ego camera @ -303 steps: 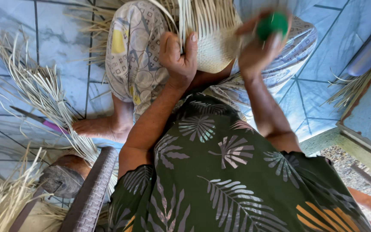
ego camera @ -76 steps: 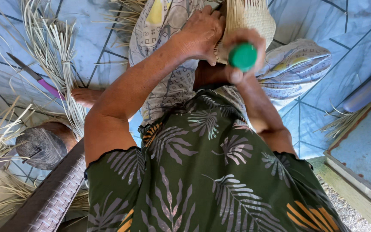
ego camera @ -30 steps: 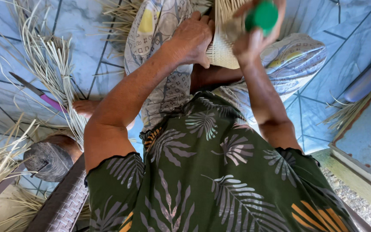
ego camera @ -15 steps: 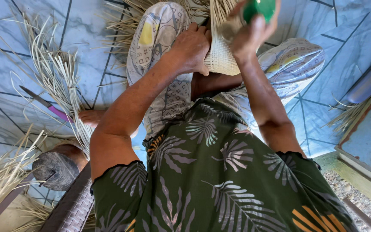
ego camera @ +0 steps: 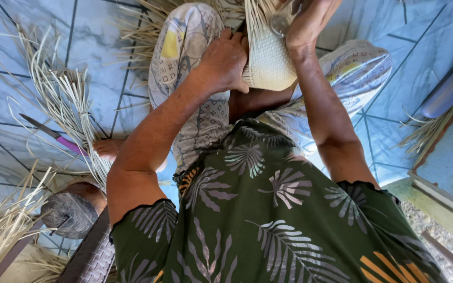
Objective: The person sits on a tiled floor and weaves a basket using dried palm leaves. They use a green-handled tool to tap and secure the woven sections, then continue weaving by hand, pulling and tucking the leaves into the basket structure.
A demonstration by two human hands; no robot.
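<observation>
- The blue marbled tile floor [ego camera: 17, 31] spreads under everything, its glossy squares split by dark grout lines.
- Patterned trousers [ego camera: 184, 57] cover the person's bent knees, which frame the work in the lap.
- Loose pale straw strips [ego camera: 64, 99] lie in a long, dry, flat sheaf on the floor to the left, well apart from the hands.
- The woven straw piece [ego camera: 268, 63] sits between the knees at the top of the view; it is a pale, tightly plaited panel with a rounded lower edge, its long axis running away from the body, and unwoven strands stick out at the far end.
- The left hand [ego camera: 226, 60] lies on the weave's left edge, fingers curled close together and thumb pressed to the rim.
- The right hand [ego camera: 308, 23] is closed around a small round object [ego camera: 279, 23] held against the weave's upper part; what the object is cannot be told.
- A knife with a pink handle [ego camera: 53, 135] lies on the tiles among the strips.
</observation>
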